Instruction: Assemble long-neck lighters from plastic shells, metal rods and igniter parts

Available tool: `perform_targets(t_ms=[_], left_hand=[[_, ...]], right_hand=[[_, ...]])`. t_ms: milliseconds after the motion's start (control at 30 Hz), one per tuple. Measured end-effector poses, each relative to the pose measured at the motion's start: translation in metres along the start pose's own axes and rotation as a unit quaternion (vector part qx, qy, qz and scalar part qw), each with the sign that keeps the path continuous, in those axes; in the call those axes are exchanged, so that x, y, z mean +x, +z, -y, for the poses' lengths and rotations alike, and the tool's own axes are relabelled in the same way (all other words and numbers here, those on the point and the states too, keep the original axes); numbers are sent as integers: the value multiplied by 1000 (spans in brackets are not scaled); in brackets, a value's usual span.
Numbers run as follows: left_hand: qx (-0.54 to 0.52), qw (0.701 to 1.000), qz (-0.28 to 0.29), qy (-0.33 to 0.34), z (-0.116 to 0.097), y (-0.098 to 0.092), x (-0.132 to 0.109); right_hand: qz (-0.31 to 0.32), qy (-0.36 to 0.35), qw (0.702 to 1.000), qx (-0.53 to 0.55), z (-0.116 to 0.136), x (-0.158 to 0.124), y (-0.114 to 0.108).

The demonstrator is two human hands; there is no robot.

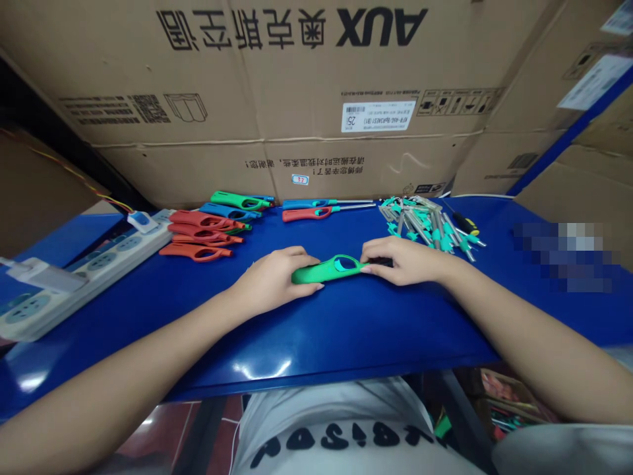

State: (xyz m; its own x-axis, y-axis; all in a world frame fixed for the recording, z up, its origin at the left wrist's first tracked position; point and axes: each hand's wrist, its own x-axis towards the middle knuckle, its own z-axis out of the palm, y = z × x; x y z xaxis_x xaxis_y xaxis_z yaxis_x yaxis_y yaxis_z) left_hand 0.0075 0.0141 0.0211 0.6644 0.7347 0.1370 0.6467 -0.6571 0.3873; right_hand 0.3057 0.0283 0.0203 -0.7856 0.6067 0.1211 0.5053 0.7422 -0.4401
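Observation:
Above the middle of the blue table, a green lighter body with a teal trigger lies level between my two hands. My left hand is closed round its broad handle end, thumb on the near side. At the narrow front end, my right hand pinches the tip beside the trigger loop, and the fingers hide that end. Beyond my hands lie a blue lighter and a red lighter, both with metal tubes. Metal tubes with teal parts are heaped behind my right hand.
Several red, blue and green lighter bodies are piled at the back left. A white power strip with plugs runs along the left. A screwdriver lies beside the tube heap. A large cardboard sheet stands along the back edge.

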Motion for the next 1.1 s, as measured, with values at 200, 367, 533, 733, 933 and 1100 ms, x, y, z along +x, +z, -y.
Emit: perform_targets(t_ms=[200, 367, 533, 733, 933, 1100], left_hand=[[67, 997, 30, 29, 0, 3, -2], [85, 994, 29, 55, -1, 4, -1], [56, 997, 6, 48, -1, 3, 0], [-21, 997, -67, 39, 6, 3, 5], [-31, 990, -132, 45, 22, 8, 9], [35, 983, -172, 46, 19, 6, 7]], right_hand=[[6, 5, 999, -32, 7, -3, -7], [0, 13, 998, -63, 7, -1, -3], [-12, 10, 997, -71, 6, 0, -1], [-75, 49, 989, -120, 2, 1, 0], [-107, 118, 972, -174, 1, 3, 6], [-156, 135, 969, -137, 8, 1, -1]])
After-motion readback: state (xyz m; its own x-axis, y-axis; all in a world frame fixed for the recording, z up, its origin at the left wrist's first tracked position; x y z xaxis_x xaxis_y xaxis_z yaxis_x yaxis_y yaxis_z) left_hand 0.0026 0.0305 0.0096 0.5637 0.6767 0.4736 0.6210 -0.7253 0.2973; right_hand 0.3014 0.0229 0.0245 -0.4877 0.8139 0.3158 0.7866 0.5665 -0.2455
